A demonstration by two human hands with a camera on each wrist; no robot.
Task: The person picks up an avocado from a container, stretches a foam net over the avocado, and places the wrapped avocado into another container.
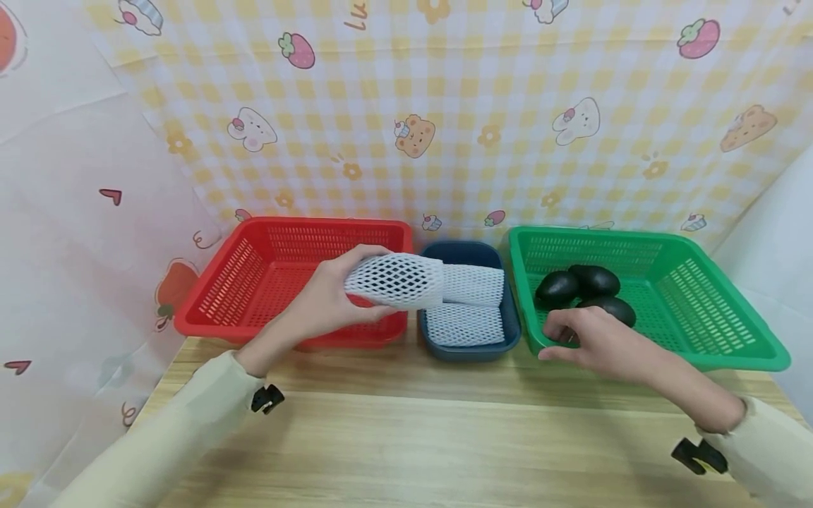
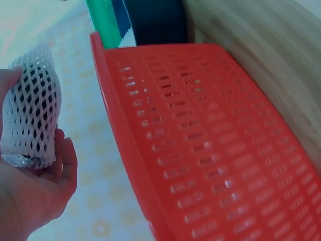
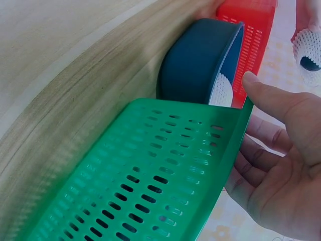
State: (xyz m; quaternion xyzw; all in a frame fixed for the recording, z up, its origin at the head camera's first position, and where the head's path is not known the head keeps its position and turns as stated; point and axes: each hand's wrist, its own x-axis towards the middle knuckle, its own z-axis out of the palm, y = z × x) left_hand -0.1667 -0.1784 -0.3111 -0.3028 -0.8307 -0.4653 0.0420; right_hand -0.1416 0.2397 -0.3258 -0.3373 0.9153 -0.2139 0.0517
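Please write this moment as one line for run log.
Left hand: holds white foam-mesh sleeve | Right hand: at near-left corner of green plastic basket holding dark oval fruits | Blue plastic bin: similar sleeves

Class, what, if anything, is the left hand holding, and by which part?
The left hand holds a white, tubular foam-net sleeve by the end nearest the palm, between thumb and fingers.

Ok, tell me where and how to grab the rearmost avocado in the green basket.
Likely best: come from above right and grip the rearmost avocado near its rounded right end, which shows clear of its neighbours. The left avocado crowds its other end, the front avocado sits close on its near side, and walls of the green basket rise around them.
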